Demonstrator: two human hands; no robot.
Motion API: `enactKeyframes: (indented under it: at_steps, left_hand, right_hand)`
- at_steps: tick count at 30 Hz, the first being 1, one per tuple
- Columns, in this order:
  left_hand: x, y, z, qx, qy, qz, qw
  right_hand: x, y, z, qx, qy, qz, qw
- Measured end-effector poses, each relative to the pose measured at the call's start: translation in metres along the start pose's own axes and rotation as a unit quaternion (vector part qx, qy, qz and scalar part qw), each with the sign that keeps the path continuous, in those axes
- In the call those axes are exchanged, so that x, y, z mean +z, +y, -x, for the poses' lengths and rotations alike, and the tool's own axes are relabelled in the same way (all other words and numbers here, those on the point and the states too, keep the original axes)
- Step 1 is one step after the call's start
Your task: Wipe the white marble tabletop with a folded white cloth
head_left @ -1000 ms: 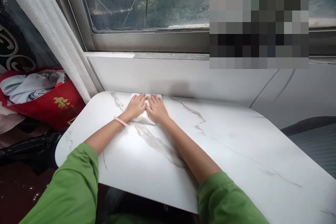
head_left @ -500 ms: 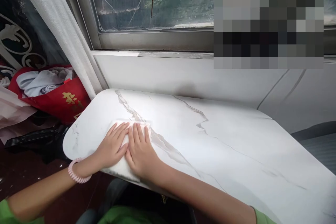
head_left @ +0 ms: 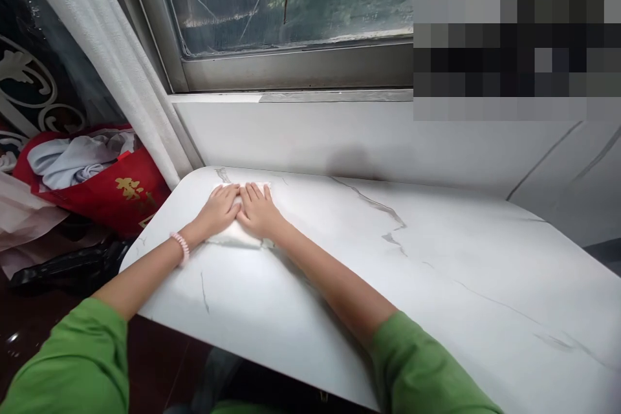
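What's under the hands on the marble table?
A white cloth lies flat on the table under the left hand and right hand. Only its edges show; its middle is covered.

the only writing in view stands on the red bag [head_left: 104, 197] on the floor, left of the table [head_left: 436, 284]; gold characters [head_left: 127, 189] are printed on the side that faces the camera, with a smaller gold mark near the bag's lower edge; they look like chinese script, but the strokes are too small and blurred to read; a block of coarse squares covers the upper right of the window [head_left: 291, 0], and nothing is legible there
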State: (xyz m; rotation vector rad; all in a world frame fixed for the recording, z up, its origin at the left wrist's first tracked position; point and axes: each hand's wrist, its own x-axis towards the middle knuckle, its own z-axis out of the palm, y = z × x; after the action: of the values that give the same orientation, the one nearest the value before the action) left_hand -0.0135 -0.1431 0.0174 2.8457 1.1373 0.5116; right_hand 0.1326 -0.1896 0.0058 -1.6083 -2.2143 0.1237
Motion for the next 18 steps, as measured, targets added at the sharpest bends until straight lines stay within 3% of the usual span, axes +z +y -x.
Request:
enactKeyframes:
  at_steps: [4, 8, 12, 18]
  left_hand:
    - [0.009, -0.033, -0.070, 0.060, -0.019, 0.004, 0.998]
    - [0.015, -0.048, -0.104, 0.076, -0.036, 0.000, 0.996]
    - [0.019, -0.051, -0.094, 0.073, -0.033, -0.008, 0.997]
    - [0.005, -0.049, -0.041, 0.056, -0.036, -0.027, 0.997]
  right_hand:
    - [0.007, 0.031, -0.048, 0.095, 0.038, 0.003, 0.995]
    - [0.010, 0.044, -0.069, 0.134, 0.063, 0.018, 0.989]
    - [0.009, 0.047, -0.070, 0.117, 0.067, 0.012, 0.991]
    - [0.010, 0.016, -0.054, 0.077, 0.021, -0.029, 0.996]
